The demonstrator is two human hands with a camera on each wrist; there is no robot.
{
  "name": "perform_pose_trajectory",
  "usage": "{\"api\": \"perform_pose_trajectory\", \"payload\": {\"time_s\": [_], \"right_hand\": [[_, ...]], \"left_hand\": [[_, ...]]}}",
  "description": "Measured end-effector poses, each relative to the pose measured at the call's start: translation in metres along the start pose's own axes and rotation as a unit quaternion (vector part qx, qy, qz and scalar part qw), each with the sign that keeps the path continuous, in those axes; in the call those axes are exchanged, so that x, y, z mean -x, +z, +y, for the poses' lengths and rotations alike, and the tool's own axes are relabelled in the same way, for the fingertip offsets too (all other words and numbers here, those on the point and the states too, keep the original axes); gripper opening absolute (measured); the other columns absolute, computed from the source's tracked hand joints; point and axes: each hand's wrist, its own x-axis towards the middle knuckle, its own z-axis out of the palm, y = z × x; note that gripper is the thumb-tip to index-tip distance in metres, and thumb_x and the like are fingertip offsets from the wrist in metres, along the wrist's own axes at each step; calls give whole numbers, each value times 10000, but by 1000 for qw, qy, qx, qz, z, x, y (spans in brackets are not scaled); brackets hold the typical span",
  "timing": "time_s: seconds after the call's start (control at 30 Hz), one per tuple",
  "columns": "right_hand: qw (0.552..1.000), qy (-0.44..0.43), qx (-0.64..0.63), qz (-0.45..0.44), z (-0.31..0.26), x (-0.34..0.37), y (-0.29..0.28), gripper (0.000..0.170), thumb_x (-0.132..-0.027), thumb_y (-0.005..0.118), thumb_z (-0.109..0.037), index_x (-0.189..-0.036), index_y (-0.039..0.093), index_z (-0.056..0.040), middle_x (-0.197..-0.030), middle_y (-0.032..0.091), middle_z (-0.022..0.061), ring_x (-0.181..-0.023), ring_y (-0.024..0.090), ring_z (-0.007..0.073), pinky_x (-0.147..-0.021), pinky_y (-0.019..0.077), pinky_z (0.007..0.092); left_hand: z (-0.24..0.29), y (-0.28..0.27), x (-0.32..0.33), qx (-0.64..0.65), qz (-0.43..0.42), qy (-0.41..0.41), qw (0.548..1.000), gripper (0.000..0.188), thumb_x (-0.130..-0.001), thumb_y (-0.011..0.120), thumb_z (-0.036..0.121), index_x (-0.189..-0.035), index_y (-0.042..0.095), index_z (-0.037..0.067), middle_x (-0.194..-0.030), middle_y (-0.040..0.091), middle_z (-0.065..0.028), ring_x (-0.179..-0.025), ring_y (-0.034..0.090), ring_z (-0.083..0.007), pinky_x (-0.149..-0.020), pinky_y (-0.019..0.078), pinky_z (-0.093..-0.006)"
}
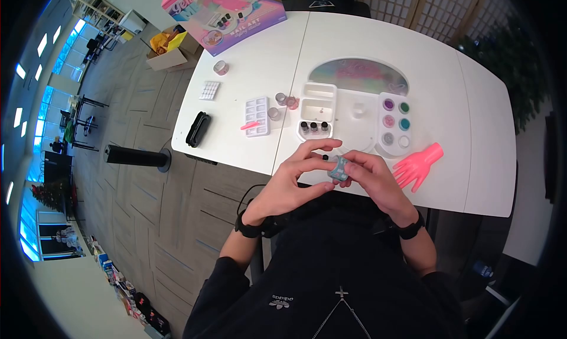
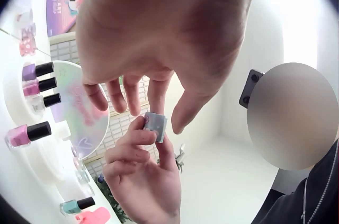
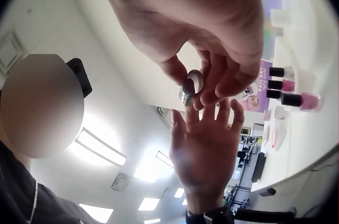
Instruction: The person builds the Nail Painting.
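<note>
My right hand (image 1: 385, 184) pinches a small grey-blue patterned piece (image 1: 339, 169) between thumb and fingers. In the right wrist view this curled strip (image 3: 194, 83) bends round on itself at the tip of the left index finger. My left hand (image 1: 288, 182) has its fingers extended, with the index fingertip at the piece. In the left wrist view the left thumb stands apart from it. Both hands are above the front edge of the table (image 1: 472, 144). Nearby, a pink nail polish bottle (image 2: 22, 136) with a black cap stands by the white station.
Several polish bottles (image 1: 315, 127) stand in a white holder. A pot tray (image 1: 394, 123) and pink model hand (image 1: 418, 166) are at right. Leftward lie a compartment tray (image 1: 257, 110), small jars (image 1: 280, 98) and a black case (image 1: 198, 129). The nail art box (image 1: 227, 14) stands behind.
</note>
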Motion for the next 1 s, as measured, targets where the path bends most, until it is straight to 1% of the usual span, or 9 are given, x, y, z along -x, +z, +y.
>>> {"api": "perform_pose_trajectory", "payload": {"time_s": [0.23,0.33,0.43,0.47,0.57,0.7,0.8,0.9,1.0], "right_hand": [[1000,-4,-1,-25,5,-1,-4,378,-1202,500,-279,-1268,720,21,-1092,758,57,-990,676,116,-897,543,305],[993,-32,98,64,0,4,5,289,-1155,595,-237,-1279,713,-4,-1189,747,86,-1041,683,166,-906,544,330],[907,-231,303,178,3,15,15,283,-1061,723,-159,-1314,705,-32,-1287,712,119,-1115,689,250,-953,547,360],[860,-295,375,182,8,18,11,426,-929,836,-65,-1335,709,-60,-1346,689,128,-1169,686,311,-998,551,395],[748,-398,511,148,3,20,17,521,-868,882,-42,-1357,709,-81,-1360,693,99,-1219,681,308,-1028,551,415],[716,-402,540,185,11,13,22,556,-816,929,-62,-1334,731,-97,-1362,697,75,-1220,690,302,-1002,554,421],[696,-414,550,206,12,11,20,519,-814,929,-57,-1299,750,-96,-1350,703,74,-1210,697,306,-984,557,420],[709,-398,542,212,8,12,20,482,-815,922,-47,-1266,758,-83,-1322,709,80,-1193,701,315,-976,559,421],[766,-355,500,193,4,15,19,426,-859,890,-34,-1261,751,-61,-1318,700,95,-1203,693,321,-982,561,425]], "left_hand": [[-9,5,-5,-41,33,15,998,174,-920,849,36,-1089,841,75,-1547,632,-99,-1371,608,-248,-1149,480,-422],[-9,9,-5,-15,51,8,999,118,-925,859,48,-1039,827,60,-1518,643,-98,-1340,619,-254,-1137,487,-420],[-15,10,-6,-3,78,18,997,77,-931,865,64,-960,797,43,-1497,647,-102,-1331,616,-257,-1126,492,-413],[-17,10,-6,2,83,20,996,81,-931,865,62,-942,788,41,-1495,647,-104,-1329,614,-256,-1126,490,-411],[-22,13,-6,27,95,22,995,99,-932,862,57,-903,769,38,-1489,646,-108,-1326,607,-249,-1128,486,-406],[-28,24,-6,100,101,5,990,92,-938,849,47,-898,766,38,-1491,639,-110,-1334,588,-237,-1134,476,-401],[-27,27,-4,148,91,-20,985,83,-934,826,2,-896,758,27,-1533,600,-146,-1392,573,-259,-1134,475,-413],[-22,26,-3,159,67,-17,985,80,-919,815,-35,-917,760,22,-1587,551,-166,-1426,552,-275,-1152,464,-437],[-16,22,-3,147,46,-6,988,109,-898,824,-48,-949,771,32,-1622,522,-168,-1450,519,-278,-1180,436,-459]]}}
